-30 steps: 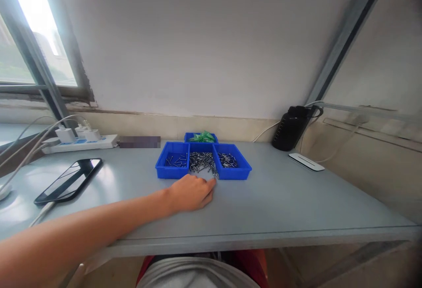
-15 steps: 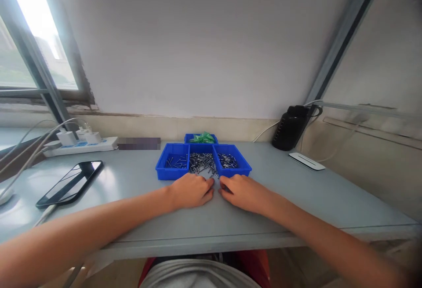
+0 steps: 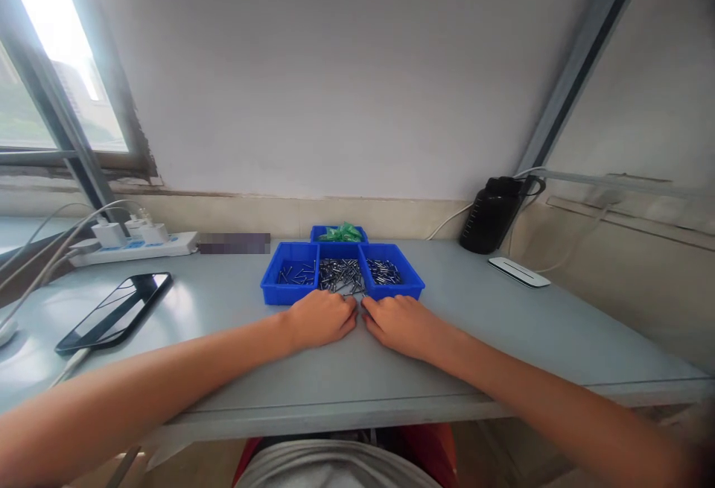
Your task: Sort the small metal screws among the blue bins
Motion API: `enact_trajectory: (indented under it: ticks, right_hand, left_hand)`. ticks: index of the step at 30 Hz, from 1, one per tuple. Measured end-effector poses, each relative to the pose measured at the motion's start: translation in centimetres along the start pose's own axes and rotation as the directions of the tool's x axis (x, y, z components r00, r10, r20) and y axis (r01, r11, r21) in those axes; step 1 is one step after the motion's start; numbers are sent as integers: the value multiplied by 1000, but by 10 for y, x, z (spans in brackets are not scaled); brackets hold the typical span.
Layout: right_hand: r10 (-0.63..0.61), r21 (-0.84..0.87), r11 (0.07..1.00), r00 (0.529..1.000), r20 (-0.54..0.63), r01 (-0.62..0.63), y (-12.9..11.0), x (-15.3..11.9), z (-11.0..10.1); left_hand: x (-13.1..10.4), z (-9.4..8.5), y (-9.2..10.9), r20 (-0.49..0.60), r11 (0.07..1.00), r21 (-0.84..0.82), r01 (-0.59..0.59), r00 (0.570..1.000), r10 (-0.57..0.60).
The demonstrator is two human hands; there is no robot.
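Side by side at the front of the blue bins, my two hands rest low over the desk, nearly touching. My left hand (image 3: 324, 319) is closed, fingertips curled beside the loose screws (image 3: 342, 276); what it pinches is too small to make out. My right hand (image 3: 403, 324) is also closed, its fingertips near a few screws at the pile's front edge, their contents hidden. The left blue bin (image 3: 284, 295) holds scattered screws, the right blue bin (image 3: 394, 292) a denser heap. Behind the middle pile, a small blue bin (image 3: 316, 235) holds green pieces (image 3: 343, 232).
A phone (image 3: 115, 313) with a cable and a white power strip (image 3: 145, 249) lie at the left. At the right stand a black bottle (image 3: 487, 216) and, beside it, a flat white object (image 3: 518, 272). The desk's front edge (image 3: 357, 410) runs before me.
My right hand has moved slightly left, closer to my left hand. My left hand has shifted a little left and up. The view has moved slightly.
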State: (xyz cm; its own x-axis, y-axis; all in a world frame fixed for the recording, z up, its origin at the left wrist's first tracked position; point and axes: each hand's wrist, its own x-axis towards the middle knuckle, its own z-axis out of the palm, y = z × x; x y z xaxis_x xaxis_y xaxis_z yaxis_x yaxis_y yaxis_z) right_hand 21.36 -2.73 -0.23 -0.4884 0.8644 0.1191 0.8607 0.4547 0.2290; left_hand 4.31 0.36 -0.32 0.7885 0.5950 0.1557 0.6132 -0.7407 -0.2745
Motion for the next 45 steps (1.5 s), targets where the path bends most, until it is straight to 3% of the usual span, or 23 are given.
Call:
enact_trajectory:
  ticks: [5,10,22,31,38,42,45]
  right_hand:
    - [-55,2,999,998,-5,55,-1,10,1]
    - [-34,36,999,999,-16,34,-3,17,5]
    - [-3,102,995,1000,-17,5,3,13,11]
    - [-132,167,977,991,-29,135,7,9,5]
    - [-192,264,944,980,-52,199,13,11,9]
    - [-122,331,933,990,-75,140,14,9,10]
    - [-53,367,927,995,-81,79,13,10,10]
  left_hand:
    - [-4,-1,2,12,996,-7,94,996,-94]
    - [3,0,8,24,980,-4,197,980,-197]
    - [8,3,5,59,976,-17,218,974,-217]
    - [-10,1,0,63,978,-49,201,978,-198]
    - [-13,6,-5,72,949,-132,287,958,-279]
    - [-15,4,-8,85,941,-142,307,951,-298]
    - [-17,0,-10,97,952,-167,257,965,-244]
